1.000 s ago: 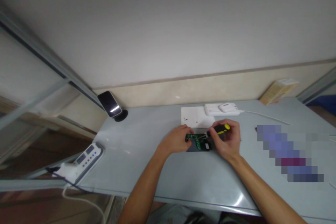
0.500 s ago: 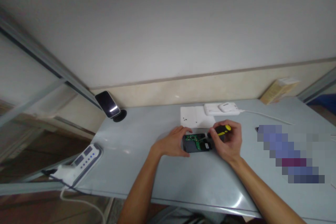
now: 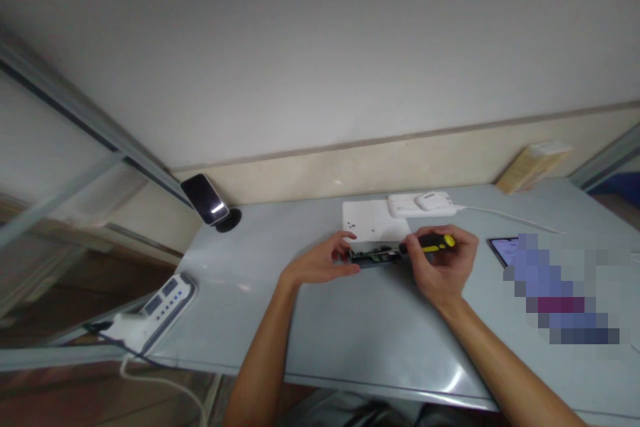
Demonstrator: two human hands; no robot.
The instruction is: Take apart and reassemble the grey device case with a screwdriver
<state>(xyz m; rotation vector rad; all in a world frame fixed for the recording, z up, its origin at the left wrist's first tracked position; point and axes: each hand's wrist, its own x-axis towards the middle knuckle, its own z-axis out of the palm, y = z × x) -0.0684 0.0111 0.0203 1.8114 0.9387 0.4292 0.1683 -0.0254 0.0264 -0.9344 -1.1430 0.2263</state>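
Note:
My left hand point(image 3: 320, 263) grips the left end of an opened phone point(image 3: 374, 258), thumb at the near side and fingers at the far side. The phone is dark, with a green circuit board showing, and it is tilted so that I see it at a low angle. In my right hand point(image 3: 446, 270) is a screwdriver point(image 3: 435, 243) with a black and yellow handle. Its shaft points left across the phone's inside; where exactly the tip rests is too small to tell. Just behind the phone lies a white sheet point(image 3: 373, 223) with several small dark bits on it, perhaps screws.
A white power strip point(image 3: 417, 204) with a plugged-in adapter and cable lies behind my right hand. A phone on a stand point(image 3: 205, 200) is at the back left, another power strip point(image 3: 160, 313) at the left edge. A lit phone point(image 3: 503, 250), partly pixelated, lies right; a yellowish box point(image 3: 530, 167) stands behind.
The opened phone has tipped from facing up to a steeper, edge-on angle. My right hand and the screwdriver have shifted right, and the screwdriver now lies nearly level, its shaft visible.

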